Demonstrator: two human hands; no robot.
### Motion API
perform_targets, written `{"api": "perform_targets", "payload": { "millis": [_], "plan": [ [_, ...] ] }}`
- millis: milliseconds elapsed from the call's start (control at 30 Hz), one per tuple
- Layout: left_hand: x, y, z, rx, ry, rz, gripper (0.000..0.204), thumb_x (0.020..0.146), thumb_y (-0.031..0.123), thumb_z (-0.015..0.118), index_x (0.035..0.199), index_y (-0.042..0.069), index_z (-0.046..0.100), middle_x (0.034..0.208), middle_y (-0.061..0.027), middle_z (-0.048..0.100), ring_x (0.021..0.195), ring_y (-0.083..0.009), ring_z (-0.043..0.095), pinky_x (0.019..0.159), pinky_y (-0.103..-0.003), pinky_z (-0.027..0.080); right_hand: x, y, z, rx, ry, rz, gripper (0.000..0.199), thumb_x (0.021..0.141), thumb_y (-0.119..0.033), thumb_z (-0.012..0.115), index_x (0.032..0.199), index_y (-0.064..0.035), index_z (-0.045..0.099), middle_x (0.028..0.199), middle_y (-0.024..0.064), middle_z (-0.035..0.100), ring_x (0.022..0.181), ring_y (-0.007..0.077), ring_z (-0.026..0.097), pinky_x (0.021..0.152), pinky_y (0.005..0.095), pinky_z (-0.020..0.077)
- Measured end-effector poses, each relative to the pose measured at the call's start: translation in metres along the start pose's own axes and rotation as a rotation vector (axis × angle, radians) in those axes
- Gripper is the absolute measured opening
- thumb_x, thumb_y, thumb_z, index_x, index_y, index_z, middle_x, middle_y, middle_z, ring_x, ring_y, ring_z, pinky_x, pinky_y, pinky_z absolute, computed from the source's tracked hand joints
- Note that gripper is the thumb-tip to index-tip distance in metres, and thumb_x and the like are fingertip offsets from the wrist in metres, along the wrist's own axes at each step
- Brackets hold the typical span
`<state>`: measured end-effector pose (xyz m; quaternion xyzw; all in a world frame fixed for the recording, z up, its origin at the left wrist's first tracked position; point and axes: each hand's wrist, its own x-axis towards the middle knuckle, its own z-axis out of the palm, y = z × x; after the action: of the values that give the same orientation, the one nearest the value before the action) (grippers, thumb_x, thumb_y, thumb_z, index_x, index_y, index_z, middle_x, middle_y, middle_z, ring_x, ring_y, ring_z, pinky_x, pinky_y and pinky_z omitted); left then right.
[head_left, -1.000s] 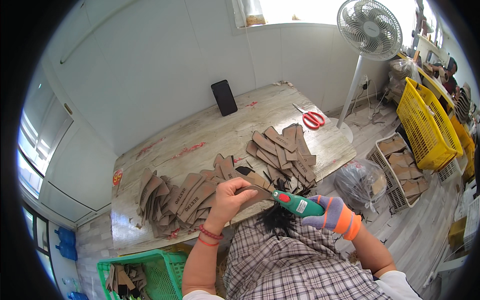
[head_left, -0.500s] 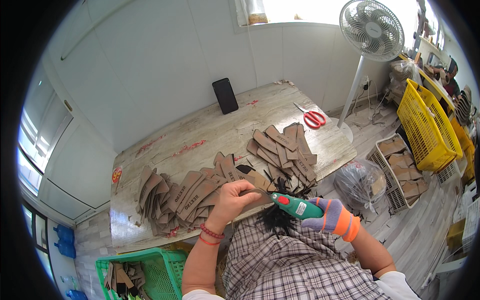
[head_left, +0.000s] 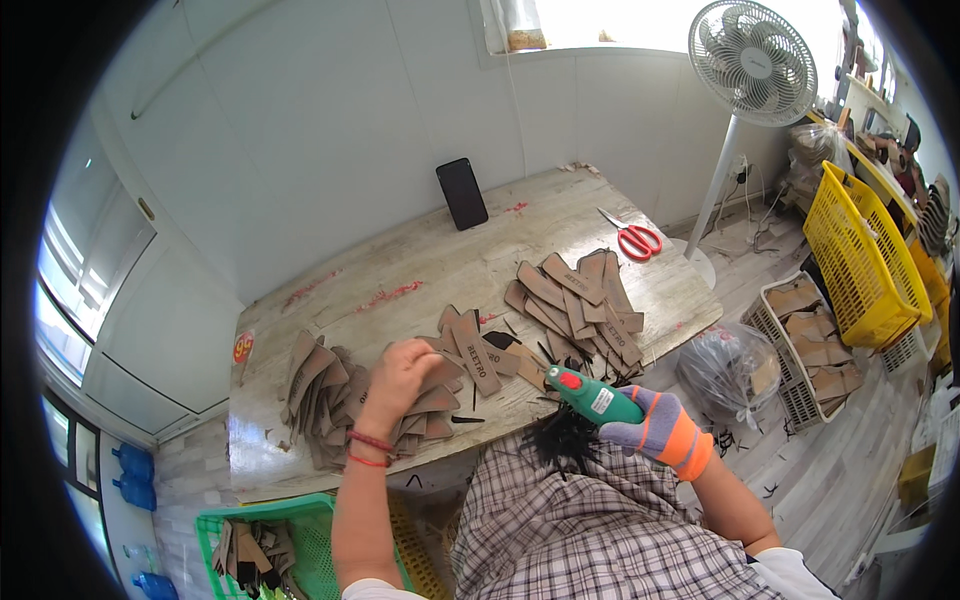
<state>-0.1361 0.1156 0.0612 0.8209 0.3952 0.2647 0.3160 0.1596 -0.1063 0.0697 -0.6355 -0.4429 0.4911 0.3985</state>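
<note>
My bare left hand (head_left: pixel 398 378), with red bead bracelets at the wrist, is above the left heap of flat brown printed pieces (head_left: pixel 318 385). Its fingers are closed, and one brown piece (head_left: pixel 442 370) sticks out to the right of them. My right hand (head_left: pixel 655 430), in a grey and orange glove, grips a green handheld power cutter (head_left: pixel 605 402) with a red button, its tip pointing left over the table edge. Black scraps (head_left: pixel 562 440) are bunched on my checked apron (head_left: pixel 560 520) under the tool. A second pile of brown pieces (head_left: pixel 575 295) lies beyond it.
Red-handled scissors (head_left: pixel 638 242) and an upright black phone (head_left: pixel 461 195) are at the table's far side. Below the table at left is a green basket (head_left: pixel 330 530). To the right stand a fan (head_left: pixel 752 65), a plastic bag (head_left: pixel 728 370), a yellow crate (head_left: pixel 865 260) and a white crate (head_left: pixel 800 350).
My left hand has moved left, away from the cutter tip, to the left heap with a brown piece. The right hand and cutter have hardly moved; the whole view has shifted slightly.
</note>
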Motion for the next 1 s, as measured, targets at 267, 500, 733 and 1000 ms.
{"api": "perform_targets", "payload": {
  "millis": [267,500,733,1000],
  "plan": [
    [0.034,-0.056,0.034,0.939,0.337,0.083,0.022,0.08,0.019,0.065,0.091,0.001,0.065,0.1,-0.0152,0.059,0.104,-0.0338,0.051,0.091,-0.047,0.038,-0.007,0.037,-0.014,0.111,0.071,0.071,0.054,0.077,-0.029,0.083,0.117,-0.0014,0.061,0.072,0.001,0.064,0.058,0.0044,0.055,0.053,0.021,0.046],
    [0.079,-0.084,0.124,0.965,0.429,-0.103,0.025,0.078,0.02,0.072,0.093,0.003,0.062,0.107,-0.0132,0.06,0.112,-0.0307,0.048,0.095,-0.046,0.034,-0.005,0.047,-0.001,0.055,0.1,0.01,0.051,0.078,-0.032,0.082,0.113,-0.0009,0.063,0.068,0.0011,0.064,0.054,0.0052,0.055,0.051,0.0214,0.0457],
    [0.083,-0.08,0.141,0.56,0.525,-0.244,0.032,0.075,0.006,0.064,0.105,0.0,0.056,0.11,-0.0166,0.057,0.109,-0.0366,0.05,0.094,-0.047,0.038,0.003,0.03,0.003,0.077,0.096,0.062,0.044,0.082,-0.022,0.078,0.113,0.0025,0.059,0.077,0.003,0.064,0.057,0.0081,0.058,0.052,0.0227,0.0475],
    [0.084,-0.07,0.135,0.565,0.536,-0.202,0.024,0.074,-0.002,0.06,0.098,0.001,0.059,0.106,-0.0172,0.055,0.101,-0.0374,0.052,0.091,-0.045,0.04,0.01,0.035,0.006,0.052,0.103,0.033,0.043,0.082,-0.024,0.078,0.111,0.002,0.06,0.077,0.0032,0.064,0.057,0.0084,0.058,0.051,0.0229,0.0474]
  ]
}}
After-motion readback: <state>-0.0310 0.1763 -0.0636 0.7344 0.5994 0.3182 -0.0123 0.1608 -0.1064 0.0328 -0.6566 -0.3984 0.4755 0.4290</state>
